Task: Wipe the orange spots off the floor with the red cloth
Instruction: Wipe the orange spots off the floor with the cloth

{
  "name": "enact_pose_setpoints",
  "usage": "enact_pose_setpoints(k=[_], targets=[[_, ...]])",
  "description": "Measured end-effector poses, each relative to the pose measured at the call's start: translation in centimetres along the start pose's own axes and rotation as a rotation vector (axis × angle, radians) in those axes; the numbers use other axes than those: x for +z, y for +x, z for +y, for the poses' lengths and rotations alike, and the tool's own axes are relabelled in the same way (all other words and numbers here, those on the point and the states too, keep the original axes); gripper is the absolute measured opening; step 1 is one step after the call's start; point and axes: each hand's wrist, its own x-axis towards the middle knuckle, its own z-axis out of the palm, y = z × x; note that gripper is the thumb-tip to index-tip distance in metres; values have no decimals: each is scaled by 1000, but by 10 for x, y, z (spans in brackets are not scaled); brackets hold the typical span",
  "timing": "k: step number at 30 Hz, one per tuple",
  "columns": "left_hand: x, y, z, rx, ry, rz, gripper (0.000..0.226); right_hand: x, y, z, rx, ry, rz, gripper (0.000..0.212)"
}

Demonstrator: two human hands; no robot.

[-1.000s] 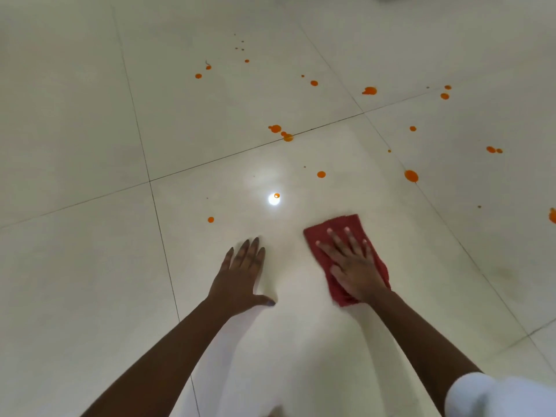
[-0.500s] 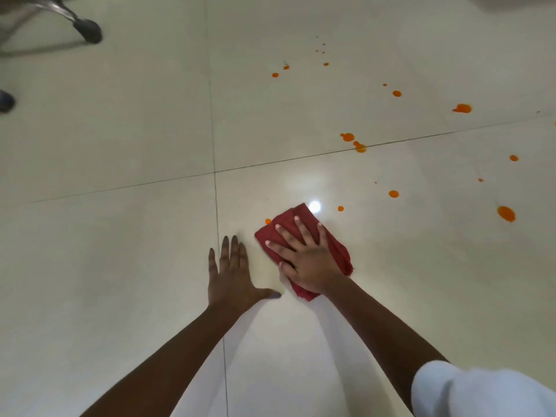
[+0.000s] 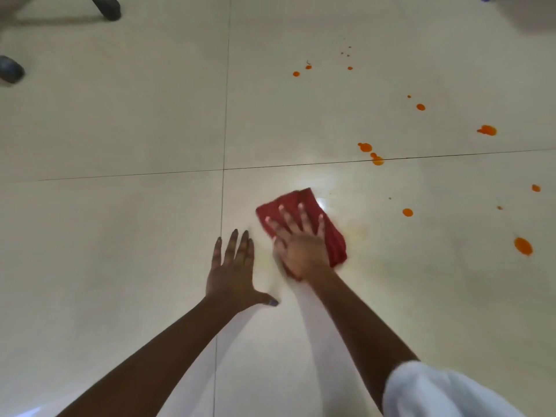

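Observation:
The red cloth [image 3: 302, 201] lies flat on the pale tiled floor [image 3: 120, 236], just right of a tile joint. My right hand [image 3: 301, 251] presses down on it with the fingers spread and looks motion-blurred. My left hand [image 3: 231, 272] rests flat on the floor close to the cloth's left, fingers apart and holding nothing. Orange spots are scattered to the right and beyond: a large one [image 3: 523, 245], a smaller one [image 3: 407, 212], a cluster on the joint line [image 3: 376, 159], a blot [image 3: 486, 130] and far specks [image 3: 296, 74]. A faint yellowish smear [image 3: 361, 233] shows beside the cloth.
Two dark chair casters stand at the upper left, one [image 3: 106, 7] near the top edge and one [image 3: 10, 69] at the left edge. A white sleeve [image 3: 445, 392] covers my right upper arm. A ceiling light glares off the tile by the cloth.
My right hand slid the cloth left toward my left hand and then forward. Two small orange spots near the cloth no longer show. The view has shifted left.

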Motion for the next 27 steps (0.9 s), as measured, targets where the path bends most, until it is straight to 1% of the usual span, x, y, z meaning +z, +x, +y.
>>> enact_pose_setpoints(k=[2,4,6,7,8,9,11,12,13,16,17,18,20,23,27], targets=[[-2,-1,0,0,29,-12,132,-13,20,45,200,-5,32,50],[-4,-1,1,-2,39,-29,132,-18,6,91,404,42,71,50],[-6,1,5,-14,42,-48,132,-14,-26,107,556,88,121,49],[-9,1,7,-17,57,-64,133,-10,-44,97,585,88,149,50],[-11,0,8,-24,68,-73,133,-3,-57,78,540,103,158,52],[-14,0,13,-31,81,-71,133,1,-68,59,435,116,116,53],[-16,1,13,-44,85,-78,132,11,-62,35,147,-8,61,50],[-17,0,19,-42,68,-67,129,9,-52,43,49,-44,73,49],[-18,-2,23,-32,45,-59,126,1,-41,59,81,-21,40,49],[-23,-4,41,50,-8,-45,118,-16,-46,127,446,72,79,50],[-29,-6,49,83,-22,-38,116,-18,-63,141,519,96,87,50],[-34,-7,57,107,-46,-37,113,-17,-81,146,551,113,85,50],[-49,-9,72,143,-89,-20,105,-14,-114,139,559,131,65,51],[-75,-18,87,210,-105,8,95,-11,-143,126,511,130,-45,52],[-111,-37,79,272,-59,15,92,-22,-169,122,466,178,-156,54]])
